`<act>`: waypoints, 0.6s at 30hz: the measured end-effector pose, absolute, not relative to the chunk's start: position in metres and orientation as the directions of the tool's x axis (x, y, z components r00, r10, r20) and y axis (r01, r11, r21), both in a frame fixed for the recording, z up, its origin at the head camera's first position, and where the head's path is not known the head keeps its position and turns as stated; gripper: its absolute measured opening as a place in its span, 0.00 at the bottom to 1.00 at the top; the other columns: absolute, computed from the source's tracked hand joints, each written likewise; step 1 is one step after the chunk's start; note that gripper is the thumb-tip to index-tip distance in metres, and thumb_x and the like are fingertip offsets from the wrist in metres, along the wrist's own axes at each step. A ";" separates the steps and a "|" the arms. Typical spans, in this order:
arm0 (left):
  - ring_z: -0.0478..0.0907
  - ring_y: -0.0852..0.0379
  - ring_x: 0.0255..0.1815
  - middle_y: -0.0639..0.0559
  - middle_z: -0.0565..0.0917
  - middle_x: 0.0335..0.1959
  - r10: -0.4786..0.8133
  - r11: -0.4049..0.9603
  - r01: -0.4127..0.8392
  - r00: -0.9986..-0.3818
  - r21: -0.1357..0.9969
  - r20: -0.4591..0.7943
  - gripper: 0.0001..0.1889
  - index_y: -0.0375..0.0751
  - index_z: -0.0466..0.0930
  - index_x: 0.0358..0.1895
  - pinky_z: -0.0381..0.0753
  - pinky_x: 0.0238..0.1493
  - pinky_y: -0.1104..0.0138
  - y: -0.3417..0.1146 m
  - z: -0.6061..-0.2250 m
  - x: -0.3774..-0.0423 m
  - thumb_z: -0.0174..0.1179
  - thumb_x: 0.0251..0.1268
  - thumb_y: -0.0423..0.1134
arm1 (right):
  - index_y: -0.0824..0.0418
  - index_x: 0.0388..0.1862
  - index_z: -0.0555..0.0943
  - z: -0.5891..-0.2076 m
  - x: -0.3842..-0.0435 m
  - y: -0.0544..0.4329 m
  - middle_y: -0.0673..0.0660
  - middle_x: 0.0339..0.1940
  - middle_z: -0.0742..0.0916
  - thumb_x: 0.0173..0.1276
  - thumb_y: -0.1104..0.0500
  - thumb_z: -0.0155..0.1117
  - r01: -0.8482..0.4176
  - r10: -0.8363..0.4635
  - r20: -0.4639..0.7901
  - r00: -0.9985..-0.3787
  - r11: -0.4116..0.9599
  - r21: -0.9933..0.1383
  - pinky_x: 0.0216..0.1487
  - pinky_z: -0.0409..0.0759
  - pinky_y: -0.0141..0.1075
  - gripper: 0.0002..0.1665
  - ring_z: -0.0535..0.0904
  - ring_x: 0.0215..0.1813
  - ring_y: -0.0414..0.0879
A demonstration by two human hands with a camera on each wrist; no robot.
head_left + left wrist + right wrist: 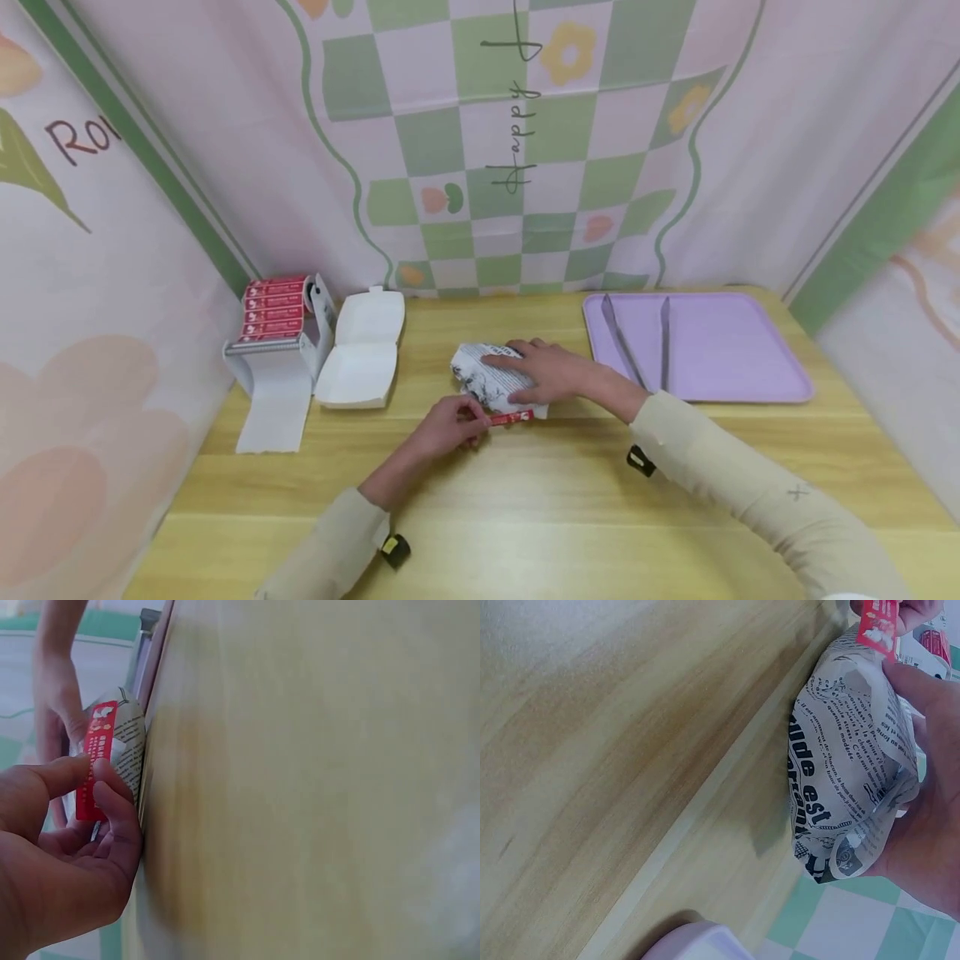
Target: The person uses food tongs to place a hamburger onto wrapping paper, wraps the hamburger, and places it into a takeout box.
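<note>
A package wrapped in newspaper-print paper (483, 379) lies on the table in front of me. My right hand (551, 372) holds it from above, the thumb on the near side and the fingers over the top and far side. In the right wrist view, folds of the printed paper (840, 750) bunch under that hand. Between thumb and fingertips my left hand (448, 427) pinches one end of a red sticker label (512, 417). The label, with white print and small pictures, stretches along the package's near edge. What the paper wraps is hidden.
At the left stands a label dispenser (318, 325) with a roll of red labels (273, 307) and a hanging white backing strip (273, 408). Beside it sits an opened white takeout box (356, 375). A purple tray (738, 350) with metal tongs (665, 342) lies at the right.
</note>
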State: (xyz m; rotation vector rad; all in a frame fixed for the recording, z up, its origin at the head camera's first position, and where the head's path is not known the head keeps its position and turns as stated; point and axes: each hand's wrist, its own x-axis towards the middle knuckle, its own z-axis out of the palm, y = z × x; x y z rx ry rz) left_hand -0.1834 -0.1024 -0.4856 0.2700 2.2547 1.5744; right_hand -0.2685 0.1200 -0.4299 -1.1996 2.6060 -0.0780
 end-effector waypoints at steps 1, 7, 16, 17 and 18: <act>0.79 0.58 0.28 0.43 0.84 0.34 0.359 0.349 -0.071 -0.911 0.934 -0.203 0.05 0.34 0.80 0.40 0.83 0.31 0.69 -0.102 -0.486 -0.185 0.60 0.69 0.33 | 0.40 0.81 0.53 -0.430 -0.269 0.120 0.69 0.77 0.64 0.72 0.39 0.58 -0.739 -0.753 -0.219 -0.621 0.655 -0.159 0.63 0.72 0.67 0.43 0.66 0.71 0.73; 0.77 0.59 0.24 0.44 0.83 0.30 0.318 0.312 -0.130 -0.919 0.941 -0.232 0.06 0.32 0.80 0.39 0.79 0.27 0.72 -0.101 -0.492 -0.191 0.61 0.69 0.34 | 0.41 0.81 0.54 -0.432 -0.269 0.119 0.70 0.76 0.65 0.71 0.38 0.59 -0.750 -0.760 -0.203 -0.617 0.646 -0.141 0.62 0.74 0.65 0.44 0.68 0.70 0.71; 0.75 0.61 0.18 0.47 0.83 0.27 0.231 0.310 -0.159 -0.944 0.937 -0.236 0.06 0.31 0.81 0.38 0.76 0.21 0.74 -0.095 -0.491 -0.191 0.63 0.67 0.33 | 0.42 0.82 0.50 -0.429 -0.267 0.124 0.69 0.77 0.63 0.71 0.33 0.55 -0.761 -0.771 -0.221 -0.598 0.632 -0.147 0.64 0.70 0.68 0.47 0.66 0.72 0.71; 0.75 0.61 0.18 0.47 0.82 0.28 0.226 0.308 -0.167 -0.944 0.937 -0.242 0.06 0.31 0.81 0.38 0.76 0.21 0.74 -0.095 -0.491 -0.191 0.62 0.67 0.32 | 0.42 0.82 0.49 -0.430 -0.267 0.125 0.69 0.78 0.62 0.70 0.32 0.56 -0.759 -0.770 -0.228 -0.596 0.633 -0.153 0.64 0.70 0.68 0.49 0.65 0.73 0.71; 0.75 0.61 0.18 0.47 0.82 0.28 0.217 0.304 -0.176 -0.944 0.936 -0.248 0.05 0.31 0.81 0.38 0.76 0.21 0.74 -0.094 -0.490 -0.191 0.62 0.67 0.32 | 0.42 0.83 0.48 -0.430 -0.268 0.126 0.69 0.79 0.61 0.69 0.32 0.57 -0.757 -0.768 -0.236 -0.595 0.635 -0.157 0.65 0.69 0.68 0.50 0.64 0.73 0.71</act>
